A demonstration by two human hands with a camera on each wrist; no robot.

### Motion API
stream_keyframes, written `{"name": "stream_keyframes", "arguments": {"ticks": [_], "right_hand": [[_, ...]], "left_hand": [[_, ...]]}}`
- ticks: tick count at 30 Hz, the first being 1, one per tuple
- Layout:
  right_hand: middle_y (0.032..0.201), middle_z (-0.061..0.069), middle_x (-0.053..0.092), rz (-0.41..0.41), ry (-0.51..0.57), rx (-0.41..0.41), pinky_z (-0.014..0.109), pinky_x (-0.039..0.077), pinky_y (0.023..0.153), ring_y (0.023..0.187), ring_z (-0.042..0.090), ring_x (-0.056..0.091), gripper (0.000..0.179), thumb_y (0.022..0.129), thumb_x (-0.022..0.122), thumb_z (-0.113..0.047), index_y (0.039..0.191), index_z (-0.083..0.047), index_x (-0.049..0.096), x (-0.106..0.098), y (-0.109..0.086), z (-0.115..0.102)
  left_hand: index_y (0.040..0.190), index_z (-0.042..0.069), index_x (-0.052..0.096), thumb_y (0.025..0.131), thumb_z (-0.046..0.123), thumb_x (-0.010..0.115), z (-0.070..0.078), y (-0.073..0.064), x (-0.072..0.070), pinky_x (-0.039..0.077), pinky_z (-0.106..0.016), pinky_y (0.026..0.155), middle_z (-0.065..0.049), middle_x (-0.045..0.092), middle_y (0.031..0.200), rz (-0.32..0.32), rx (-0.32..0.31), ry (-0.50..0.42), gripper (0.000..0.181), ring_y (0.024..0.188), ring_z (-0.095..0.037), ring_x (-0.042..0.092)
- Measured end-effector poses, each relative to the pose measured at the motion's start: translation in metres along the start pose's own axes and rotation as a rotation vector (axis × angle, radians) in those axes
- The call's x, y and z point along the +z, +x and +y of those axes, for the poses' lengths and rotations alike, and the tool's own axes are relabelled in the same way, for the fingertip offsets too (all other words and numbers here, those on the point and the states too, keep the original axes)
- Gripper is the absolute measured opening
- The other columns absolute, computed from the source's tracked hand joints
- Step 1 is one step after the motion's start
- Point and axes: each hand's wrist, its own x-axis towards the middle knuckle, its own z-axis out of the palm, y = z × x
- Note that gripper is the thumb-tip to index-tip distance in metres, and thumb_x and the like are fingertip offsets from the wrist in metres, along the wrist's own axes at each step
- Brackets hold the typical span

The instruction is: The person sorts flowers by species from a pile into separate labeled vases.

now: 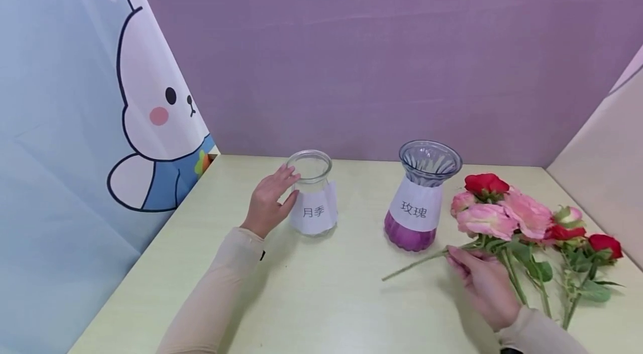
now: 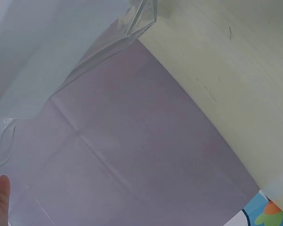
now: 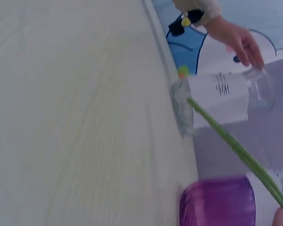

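Note:
A clear glass vase with a white paper label stands on the table. My left hand is at its left side, fingertips touching the rim and thumb near the neck. In the right wrist view the same left hand reaches the mouth of the vase. My right hand pinches the green stem of a pink flower, the cut end pointing left. Between the hands stands a second vase, with a flared bluish rim, a white label and a purple base.
Several more flowers lie at the right of the table: a pink one, a red one and another red one with leafy stems. A purple backdrop rises behind the table, and a cartoon-printed cloth hangs at the left.

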Motion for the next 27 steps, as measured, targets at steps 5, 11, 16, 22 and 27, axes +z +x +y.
{"name": "stream_keyframes", "arguments": {"ticks": [5,11,16,22,27], "right_hand": [[0.074,0.001,0.071,0.033,0.129,-0.144,0.017,0.055,0.068,0.065,0.008,0.067,0.031,0.091,0.054,0.012,0.073,-0.008,0.071,0.029,-0.003,0.018],[0.082,0.007,0.071,0.084,0.229,-0.233,0.025,0.057,0.072,0.070,0.014,0.071,0.021,0.085,0.058,0.017,0.094,-0.001,0.063,0.057,-0.007,0.032],[0.112,0.012,0.063,0.060,0.222,-0.300,0.031,0.054,0.082,0.085,0.018,0.071,0.050,0.083,0.056,0.022,0.125,-0.001,0.043,0.079,-0.009,0.042],[0.108,0.012,0.063,0.032,0.229,-0.345,0.033,0.055,0.083,0.088,0.017,0.069,0.052,0.084,0.055,0.023,0.128,-0.001,0.041,0.107,-0.011,0.050],[0.083,0.008,0.070,0.022,0.204,-0.371,0.032,0.057,0.079,0.078,0.016,0.070,0.032,0.085,0.057,0.019,0.111,0.002,0.052,0.132,-0.010,0.060]], "left_hand": [[0.105,-0.004,0.069,0.068,-0.006,0.078,0.000,0.002,0.000,0.052,-0.055,0.083,-0.022,0.066,0.112,-0.007,-0.001,0.005,0.038,0.108,-0.041,0.061],[0.104,-0.005,0.069,0.068,-0.006,0.078,0.002,0.003,0.001,0.052,-0.055,0.082,-0.023,0.066,0.111,-0.008,0.001,0.000,0.038,0.107,-0.042,0.061],[0.104,-0.004,0.069,0.067,-0.007,0.078,0.004,0.003,0.001,0.053,-0.055,0.082,-0.022,0.066,0.111,-0.004,-0.008,-0.006,0.038,0.108,-0.042,0.061],[0.104,-0.005,0.069,0.069,-0.005,0.078,0.005,0.003,0.002,0.052,-0.056,0.082,-0.023,0.066,0.111,-0.014,-0.001,-0.021,0.036,0.108,-0.042,0.061],[0.103,-0.005,0.069,0.068,-0.005,0.078,0.002,-0.001,0.001,0.052,-0.056,0.082,-0.023,0.067,0.110,0.017,-0.010,-0.022,0.036,0.107,-0.042,0.061]]}}
